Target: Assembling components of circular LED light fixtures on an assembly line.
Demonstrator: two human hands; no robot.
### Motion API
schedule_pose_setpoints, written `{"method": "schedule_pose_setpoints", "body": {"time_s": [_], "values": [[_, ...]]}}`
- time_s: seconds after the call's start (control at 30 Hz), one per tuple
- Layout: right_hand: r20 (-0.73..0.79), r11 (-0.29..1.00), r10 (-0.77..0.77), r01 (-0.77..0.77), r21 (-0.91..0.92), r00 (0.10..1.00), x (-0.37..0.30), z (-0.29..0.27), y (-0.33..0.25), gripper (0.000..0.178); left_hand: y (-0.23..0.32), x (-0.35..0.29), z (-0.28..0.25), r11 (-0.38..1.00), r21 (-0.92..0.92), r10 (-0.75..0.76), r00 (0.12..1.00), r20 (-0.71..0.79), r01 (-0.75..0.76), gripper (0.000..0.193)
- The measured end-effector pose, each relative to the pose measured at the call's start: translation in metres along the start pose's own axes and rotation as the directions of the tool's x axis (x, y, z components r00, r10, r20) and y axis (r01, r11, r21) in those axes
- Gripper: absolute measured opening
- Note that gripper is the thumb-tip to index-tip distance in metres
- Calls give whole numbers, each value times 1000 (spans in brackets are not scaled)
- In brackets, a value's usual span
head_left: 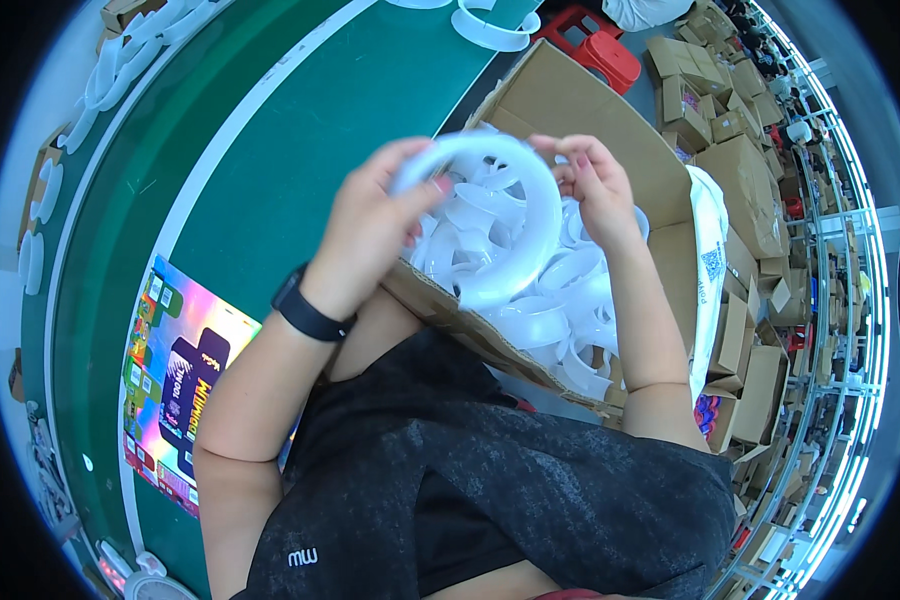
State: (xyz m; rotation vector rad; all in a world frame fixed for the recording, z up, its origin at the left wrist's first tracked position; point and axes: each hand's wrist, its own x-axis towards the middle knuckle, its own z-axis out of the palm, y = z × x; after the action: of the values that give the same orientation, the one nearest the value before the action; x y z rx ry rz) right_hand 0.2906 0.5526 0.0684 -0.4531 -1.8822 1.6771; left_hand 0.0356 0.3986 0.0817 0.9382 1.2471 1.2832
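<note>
A white plastic C-shaped ring (pixel 540 215) is held up over an open cardboard box (pixel 570 95). My left hand (pixel 375 205) grips its left side, thumb on the near face and fingers behind. Close to the ring's upper right edge is my right hand (pixel 598 185), its fingers bent and pinched together. Whatever lies between those fingertips, if anything, is too small to make out. Beneath the ring, the box holds many similar white curved pieces (pixel 530 325), loosely heaped.
The green table (pixel 270 190) to the left carries a colourful printed sheet (pixel 185 375) and another white ring (pixel 495 30) at its far end. A red stool (pixel 605 60) stands beyond the box. Cardboard cartons (pixel 740 190) and metal shelving fill the right side.
</note>
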Motion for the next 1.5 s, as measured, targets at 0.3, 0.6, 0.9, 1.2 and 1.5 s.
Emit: {"method": "schedule_pose_setpoints", "body": {"time_s": [0.3, 0.6, 0.9, 1.2, 1.5], "values": [[-393, 284, 481, -563, -776, 784, -90, -48, 187, 83, -23, 89, -107, 926, 258, -127, 869, -478, 277, 52], [-398, 334, 61, -395, -856, 915, -36, -59, 29, 57, -18, 111, -50, 902, 405, 53, 891, -451, 151, 99], [-329, 997, 75, -76, 11, 941, 4, -1, -14, 46, -1, 46, 26, 924, 201, 313, 945, 93, -325, 83], [-217, 64, 721, -374, -925, 658, -55, -39, 210, 66, -3, 48, -95, 995, 30, -71, 889, -453, 95, 40], [-395, 28, 434, -450, -892, 810, -42, -40, 191, 25, -15, 62, -128, 440, 772, 70, 839, -539, 459, 43]]}}
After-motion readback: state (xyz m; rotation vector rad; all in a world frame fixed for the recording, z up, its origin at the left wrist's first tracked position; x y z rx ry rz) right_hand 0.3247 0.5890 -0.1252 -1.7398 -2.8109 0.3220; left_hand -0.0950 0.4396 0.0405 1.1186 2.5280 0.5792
